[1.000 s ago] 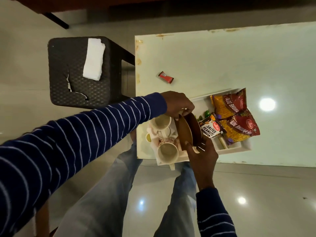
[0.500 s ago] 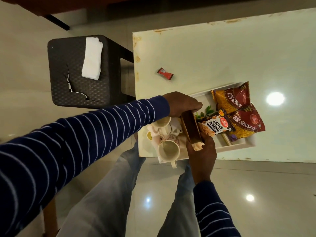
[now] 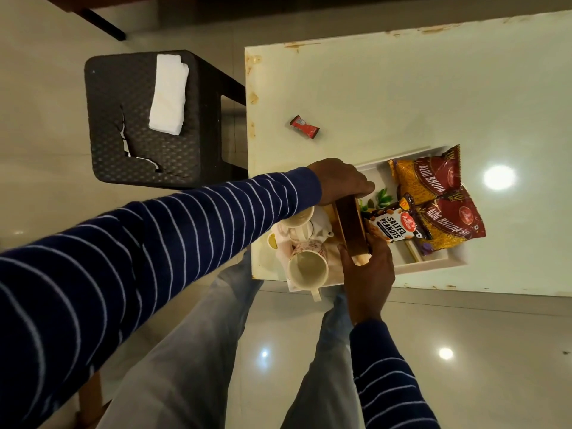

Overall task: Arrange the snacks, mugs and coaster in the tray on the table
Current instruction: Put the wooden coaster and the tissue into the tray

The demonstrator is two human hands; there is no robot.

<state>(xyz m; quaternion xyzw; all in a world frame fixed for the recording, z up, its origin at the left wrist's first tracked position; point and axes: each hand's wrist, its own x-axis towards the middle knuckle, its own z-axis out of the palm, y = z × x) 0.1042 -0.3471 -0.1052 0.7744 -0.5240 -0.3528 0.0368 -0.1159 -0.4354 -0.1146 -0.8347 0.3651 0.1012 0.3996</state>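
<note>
Head view: the left hand (image 3: 340, 181) grips the far end of the brown coaster (image 3: 351, 226), fingers curled over it. The right hand (image 3: 368, 270) holds the near end, fingers wrapped round. The coaster stands on edge in the white tray (image 3: 433, 260), between the mugs (image 3: 308, 270) and the salted peanuts packet (image 3: 393, 226). Two bhujia packets (image 3: 433, 193) lie further right. A red sachet (image 3: 304, 126) lies apart on the table (image 3: 402, 88).
</note>
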